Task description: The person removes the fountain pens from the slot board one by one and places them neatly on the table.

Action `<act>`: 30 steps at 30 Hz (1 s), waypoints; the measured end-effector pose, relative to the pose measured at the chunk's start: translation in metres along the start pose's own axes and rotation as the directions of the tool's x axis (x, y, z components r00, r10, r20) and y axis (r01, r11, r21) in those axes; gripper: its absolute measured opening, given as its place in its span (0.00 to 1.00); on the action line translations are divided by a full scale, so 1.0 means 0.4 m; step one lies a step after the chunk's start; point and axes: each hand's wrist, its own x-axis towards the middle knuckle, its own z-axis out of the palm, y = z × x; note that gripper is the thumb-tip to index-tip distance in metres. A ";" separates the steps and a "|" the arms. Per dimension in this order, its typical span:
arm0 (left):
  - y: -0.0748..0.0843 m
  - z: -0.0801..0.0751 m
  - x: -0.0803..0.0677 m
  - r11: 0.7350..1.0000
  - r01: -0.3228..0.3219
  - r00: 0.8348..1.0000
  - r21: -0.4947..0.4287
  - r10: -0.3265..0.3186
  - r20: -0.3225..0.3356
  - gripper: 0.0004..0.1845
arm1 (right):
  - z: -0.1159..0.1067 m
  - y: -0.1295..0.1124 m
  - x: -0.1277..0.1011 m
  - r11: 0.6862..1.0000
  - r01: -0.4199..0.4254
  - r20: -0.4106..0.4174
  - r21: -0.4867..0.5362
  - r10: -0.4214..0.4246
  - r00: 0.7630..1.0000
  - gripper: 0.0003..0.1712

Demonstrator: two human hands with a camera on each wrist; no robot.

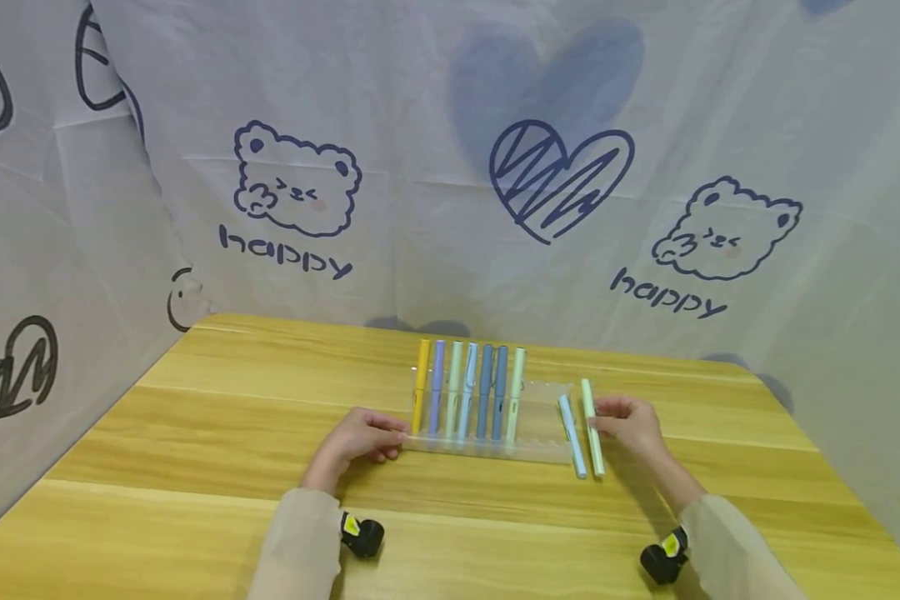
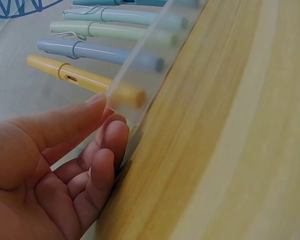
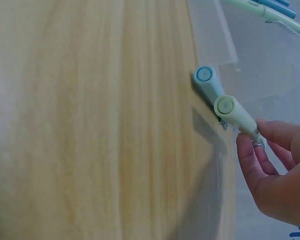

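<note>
We have a yellow wood-grain surface point(image 1: 195, 508), and on it a clear plastic pen rack point(image 1: 543, 421). Our left hand point(image 1: 360, 436) pinches the rack's near left corner; our right hand point(image 1: 633, 425), right of the rack, pinches a slim pale green pen point(image 1: 595, 448). Just left, a slim light blue pen point(image 1: 572, 439) lies at the rack's right edge.

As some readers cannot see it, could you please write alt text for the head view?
The right hand holds a green pen beside a blue pen at the right end of a clear rack; the left hand grips its left end. Seven other pens rest in the rack.
</note>
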 end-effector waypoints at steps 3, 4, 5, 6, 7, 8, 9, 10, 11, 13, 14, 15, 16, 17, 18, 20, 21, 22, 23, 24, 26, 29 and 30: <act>0.000 0.000 0.000 1.000 0.001 1.000 -0.003 -0.001 -0.001 0.12 | 0.002 0.012 0.008 1.000 -0.017 0.009 0.004 0.017 1.000 0.19; 0.000 0.000 0.000 1.000 0.000 1.000 -0.004 0.000 -0.001 0.12 | 0.003 0.016 0.010 1.000 -0.022 0.013 0.004 0.022 1.000 0.19; 0.000 0.000 -0.001 1.000 0.001 1.000 -0.006 -0.001 -0.001 0.12 | 0.003 0.020 0.013 1.000 -0.024 0.020 0.000 0.024 1.000 0.19; 0.000 0.001 -0.001 1.000 0.000 1.000 -0.007 0.000 -0.001 0.12 | 0.004 0.024 0.015 1.000 -0.028 0.024 0.002 0.028 0.999 0.19; 0.000 0.001 -0.001 1.000 0.001 1.000 -0.009 -0.001 -0.002 0.12 | 0.004 0.027 0.018 0.999 -0.035 0.029 0.003 0.035 0.999 0.19; 0.001 0.001 -0.002 1.000 0.001 1.000 -0.010 -0.001 -0.003 0.12 | 0.005 0.030 0.020 0.999 -0.041 0.031 0.004 0.041 0.999 0.19; 0.001 0.001 -0.002 1.000 0.001 1.000 -0.012 -0.001 -0.003 0.12 | 0.005 0.033 0.022 0.999 -0.046 0.036 0.006 0.045 0.998 0.19; 0.001 0.001 -0.002 1.000 0.002 1.000 -0.013 -0.002 -0.003 0.12 | 0.006 0.034 0.023 0.999 -0.051 0.038 0.010 0.051 0.998 0.20; 0.001 0.001 -0.002 1.000 0.002 1.000 -0.012 -0.002 -0.003 0.12 | 0.006 0.036 0.025 0.998 -0.055 0.041 0.013 0.055 0.998 0.20; 0.001 0.001 -0.003 1.000 0.001 1.000 -0.012 -0.001 -0.003 0.12 | 0.007 0.037 0.027 0.998 -0.066 0.042 0.014 0.066 0.997 0.20; 0.001 0.001 -0.003 1.000 0.002 1.000 -0.010 -0.002 -0.003 0.12 | 0.008 0.036 0.028 0.997 -0.074 0.041 0.016 0.073 0.997 0.20; 0.002 0.000 -0.003 1.000 0.000 1.000 -0.008 0.000 0.000 0.13 | 0.008 0.036 0.029 0.997 -0.074 0.046 0.011 0.074 0.996 0.21; 0.002 0.000 -0.003 1.000 0.001 1.000 -0.007 -0.001 -0.002 0.12 | 0.009 0.036 0.030 0.997 -0.077 0.048 0.009 0.076 0.996 0.21; 0.003 0.000 -0.004 1.000 0.001 1.000 -0.006 -0.001 -0.002 0.12 | 0.010 0.037 0.032 0.997 -0.076 0.053 0.005 0.076 0.996 0.21; 0.004 -0.001 -0.004 1.000 0.001 1.000 -0.006 -0.002 -0.002 0.12 | 0.011 0.036 0.033 0.997 -0.076 0.055 0.002 0.076 0.996 0.21; 0.005 -0.001 -0.005 1.000 0.000 1.000 -0.005 0.000 -0.001 0.13 | 0.013 0.037 0.035 0.997 -0.075 0.061 0.000 0.074 0.995 0.22; 0.005 -0.001 -0.006 1.000 -0.003 1.000 -0.004 0.003 0.001 0.13 | 0.014 0.037 0.036 0.998 -0.070 0.067 -0.002 0.070 0.995 0.22; 0.006 0.000 -0.007 1.000 -0.004 1.000 -0.005 0.004 0.001 0.13 | 0.015 0.037 0.036 0.997 -0.072 0.067 0.002 0.072 0.995 0.21; 0.007 0.000 -0.008 1.000 -0.006 1.000 -0.004 0.006 0.003 0.13 | 0.015 0.038 0.036 0.998 -0.070 0.070 0.003 0.070 0.995 0.22; 0.008 0.000 -0.009 1.000 -0.008 1.000 -0.003 0.008 0.005 0.13 | 0.016 0.038 0.037 0.998 -0.070 0.071 0.001 0.070 0.995 0.22; 0.008 0.001 -0.010 1.000 -0.011 1.000 -0.003 0.011 0.007 0.13 | 0.017 0.039 0.037 0.998 -0.070 0.073 -0.005 0.070 0.995 0.21; 0.008 0.001 -0.010 1.000 -0.012 1.000 -0.004 0.012 0.009 0.13 | 0.018 0.040 0.039 0.997 -0.071 0.072 -0.020 0.072 0.995 0.20; 0.007 0.001 -0.009 1.000 -0.010 1.000 -0.004 0.010 0.008 0.13 | 0.018 0.040 0.039 0.997 -0.070 0.073 -0.024 0.072 0.995 0.20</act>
